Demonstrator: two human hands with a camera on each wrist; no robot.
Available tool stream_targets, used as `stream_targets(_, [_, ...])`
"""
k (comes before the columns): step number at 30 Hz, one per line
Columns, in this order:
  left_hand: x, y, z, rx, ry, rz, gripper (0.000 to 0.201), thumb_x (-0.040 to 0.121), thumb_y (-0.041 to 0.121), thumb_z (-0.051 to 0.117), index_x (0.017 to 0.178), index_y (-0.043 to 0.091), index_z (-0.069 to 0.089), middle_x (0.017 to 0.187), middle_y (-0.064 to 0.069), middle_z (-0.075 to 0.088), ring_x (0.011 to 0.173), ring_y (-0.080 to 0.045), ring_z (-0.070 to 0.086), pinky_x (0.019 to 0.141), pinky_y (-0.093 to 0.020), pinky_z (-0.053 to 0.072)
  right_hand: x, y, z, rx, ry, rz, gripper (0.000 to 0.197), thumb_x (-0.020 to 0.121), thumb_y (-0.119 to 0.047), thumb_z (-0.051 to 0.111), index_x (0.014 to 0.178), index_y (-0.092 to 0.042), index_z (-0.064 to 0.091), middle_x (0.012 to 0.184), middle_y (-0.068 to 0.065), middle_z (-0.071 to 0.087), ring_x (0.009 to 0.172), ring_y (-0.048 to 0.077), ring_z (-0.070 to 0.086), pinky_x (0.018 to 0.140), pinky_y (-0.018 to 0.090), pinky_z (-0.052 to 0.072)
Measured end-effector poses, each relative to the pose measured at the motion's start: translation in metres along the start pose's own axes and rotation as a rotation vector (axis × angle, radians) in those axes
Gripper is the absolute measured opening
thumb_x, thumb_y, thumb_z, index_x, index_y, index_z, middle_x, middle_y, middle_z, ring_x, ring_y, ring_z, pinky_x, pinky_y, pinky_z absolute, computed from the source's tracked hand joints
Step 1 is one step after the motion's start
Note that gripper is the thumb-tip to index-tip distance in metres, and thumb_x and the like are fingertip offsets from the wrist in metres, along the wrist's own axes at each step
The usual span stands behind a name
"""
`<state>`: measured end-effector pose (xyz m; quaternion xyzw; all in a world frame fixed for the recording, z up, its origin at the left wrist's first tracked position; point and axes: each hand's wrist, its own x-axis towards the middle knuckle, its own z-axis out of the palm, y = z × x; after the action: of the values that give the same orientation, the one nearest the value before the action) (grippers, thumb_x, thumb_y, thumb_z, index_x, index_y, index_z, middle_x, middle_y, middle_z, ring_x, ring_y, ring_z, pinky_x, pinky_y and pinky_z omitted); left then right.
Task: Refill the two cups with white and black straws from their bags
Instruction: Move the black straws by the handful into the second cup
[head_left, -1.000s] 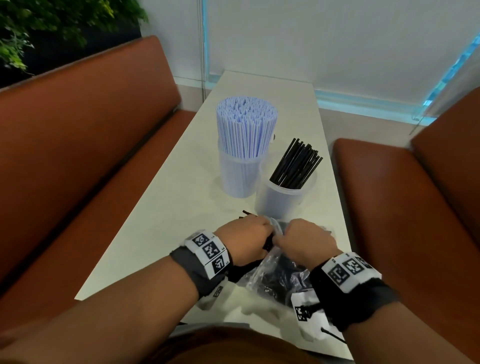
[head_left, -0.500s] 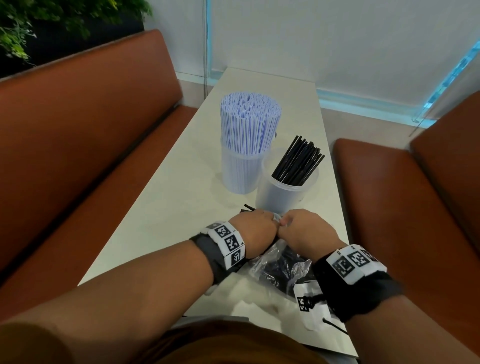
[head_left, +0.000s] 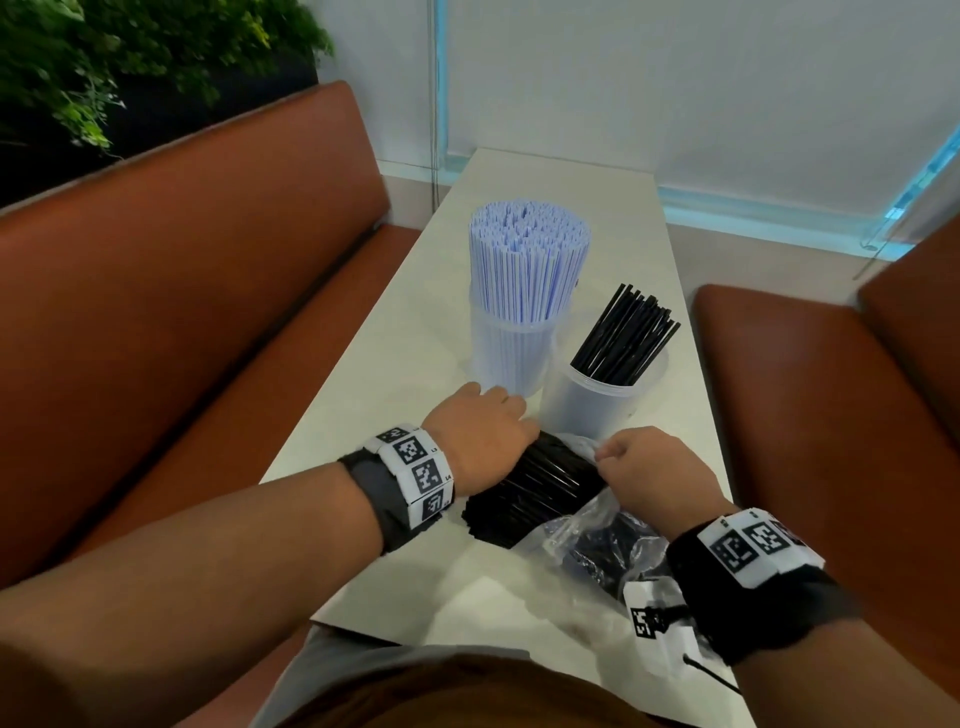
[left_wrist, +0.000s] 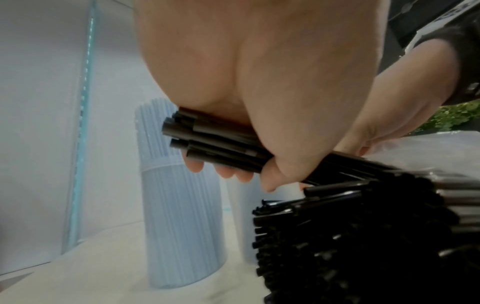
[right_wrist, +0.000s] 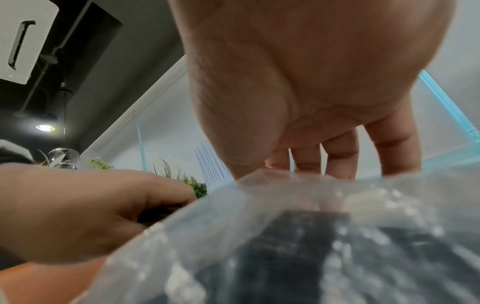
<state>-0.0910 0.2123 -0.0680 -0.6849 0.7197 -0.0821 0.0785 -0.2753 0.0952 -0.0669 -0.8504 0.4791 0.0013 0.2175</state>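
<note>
A clear cup (head_left: 511, 364) packed with white straws (head_left: 527, 260) stands mid-table. To its right, a second clear cup (head_left: 592, 410) holds several black straws (head_left: 626, 332) leaning right. My left hand (head_left: 480, 439) grips a thick bundle of black straws (head_left: 530, 488), whose ends stick out past the fingers (left_wrist: 221, 172) in the left wrist view. The bundle's rear end lies in the mouth of a clear plastic bag (head_left: 582, 540). My right hand (head_left: 644, 465) pinches the bag's rim, with its fingers (right_wrist: 337, 152) on the plastic (right_wrist: 259, 236).
The pale narrow table (head_left: 395, 364) runs between two brown benches, one on the left (head_left: 182, 312) and one on the right (head_left: 831, 415). A white tag with a cord (head_left: 654, 629) lies near the table's front right edge. A plant (head_left: 104, 62) is at the far left.
My hands were together at the bag's mouth. They have now moved apart, and my left hand has drawn the black straw bundle out of the bag toward the left.
</note>
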Motion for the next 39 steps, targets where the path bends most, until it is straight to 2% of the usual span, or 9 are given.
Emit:
stream_targets(11, [-0.038, -0.085, 0.016, -0.013, -0.048, -0.113, 0.016, 0.103, 0.029, 0.04, 0.115, 0.023, 0.049, 0.106, 0.001, 0.06, 0.092, -0.023, 0.058, 0.083, -0.037, 0.042, 0.001, 0.0, 0.01, 0.032, 0.098, -0.033, 0.025, 0.094, -0.032, 0.05, 0.076, -0.023, 0.065, 0.078, -0.007, 0.066, 0.077, 0.015, 0.063, 0.081, 0.04, 0.054])
stream_targets(15, [-0.04, -0.092, 0.012, -0.156, 0.061, -0.171, 0.017, 0.102, 0.032, 0.045, 0.113, 0.022, 0.053, 0.103, 0.001, 0.061, 0.087, -0.024, 0.059, 0.074, -0.037, 0.045, -0.009, -0.024, -0.004, 0.623, 0.484, -0.225, 0.032, 0.097, -0.051, 0.041, 0.093, -0.03, 0.065, 0.093, -0.014, 0.066, 0.09, -0.004, 0.059, 0.073, 0.02, 0.044])
stream_targets(18, [-0.033, -0.073, 0.001, -0.261, 0.151, -0.162, 0.015, 0.098, 0.03, 0.05, 0.109, 0.021, 0.054, 0.098, 0.001, 0.061, 0.082, -0.024, 0.06, 0.065, -0.036, 0.045, -0.012, -0.047, -0.008, 1.028, 0.385, -0.236, 0.047, 0.096, -0.057, 0.039, 0.116, -0.026, 0.068, 0.108, -0.016, 0.07, 0.103, -0.008, 0.061, 0.087, 0.012, 0.045])
stream_targets(20, [-0.024, -0.055, -0.008, -0.291, 0.19, -0.112, 0.013, 0.095, 0.028, 0.053, 0.106, 0.02, 0.054, 0.095, 0.001, 0.06, 0.078, -0.023, 0.058, 0.06, -0.035, 0.043, -0.012, -0.055, -0.01, 1.065, 0.342, -0.205, 0.044, 0.1, -0.05, 0.042, 0.11, -0.021, 0.073, 0.105, -0.009, 0.074, 0.101, 0.0, 0.066, 0.091, 0.021, 0.048])
stream_targets(24, [-0.01, -0.036, -0.023, -0.273, 0.229, -0.101, 0.01, 0.095, 0.027, 0.051, 0.103, 0.021, 0.05, 0.089, 0.003, 0.056, 0.074, -0.023, 0.056, 0.055, -0.033, 0.035, -0.007, -0.052, -0.02, 1.204, 0.598, -0.212, 0.032, 0.099, -0.03, 0.045, 0.095, -0.022, 0.076, 0.098, 0.0, 0.077, 0.098, 0.016, 0.071, 0.09, 0.033, 0.054])
stream_targets(27, [0.0, -0.02, -0.03, -0.283, 0.272, -0.095, 0.017, 0.093, 0.031, 0.055, 0.108, 0.023, 0.051, 0.089, 0.004, 0.06, 0.073, -0.022, 0.058, 0.054, -0.031, 0.031, -0.005, -0.056, -0.014, 1.111, 0.436, -0.221, 0.035, 0.1, -0.028, 0.051, 0.082, -0.019, 0.079, 0.089, 0.0, 0.078, 0.092, 0.008, 0.072, 0.089, 0.029, 0.054])
stream_targets(31, [0.011, -0.012, -0.037, -0.356, 0.294, -0.129, 0.013, 0.097, 0.035, 0.053, 0.106, 0.025, 0.052, 0.08, 0.008, 0.055, 0.073, -0.024, 0.062, 0.052, -0.03, 0.029, -0.005, -0.058, -0.015, 1.269, 0.41, -0.188, 0.044, 0.1, -0.045, 0.051, 0.087, -0.014, 0.079, 0.09, 0.007, 0.078, 0.092, 0.02, 0.074, 0.084, 0.031, 0.058])
stream_targets(35, [0.016, -0.023, -0.058, -1.076, 0.451, -0.285, 0.007, 0.097, 0.032, 0.061, 0.104, 0.031, 0.059, 0.079, 0.007, 0.066, 0.075, -0.02, 0.069, 0.065, -0.033, 0.053, 0.0, -0.046, -0.02, 1.536, 0.227, 0.004, 0.058, 0.102, -0.057, 0.042, 0.11, -0.007, 0.071, 0.103, 0.009, 0.078, 0.104, 0.022, 0.073, 0.089, 0.037, 0.057])
stream_targets(39, [0.025, -0.014, -0.093, -1.866, 0.842, -0.177, 0.011, 0.092, 0.009, 0.063, 0.091, 0.019, 0.06, 0.073, -0.001, 0.065, 0.07, -0.022, 0.065, 0.076, -0.035, 0.057, -0.001, -0.049, -0.015, 1.628, 0.057, 0.122, 0.068, 0.1, -0.064, 0.037, 0.118, -0.005, 0.067, 0.111, 0.012, 0.076, 0.113, 0.026, 0.069, 0.099, 0.042, 0.052])
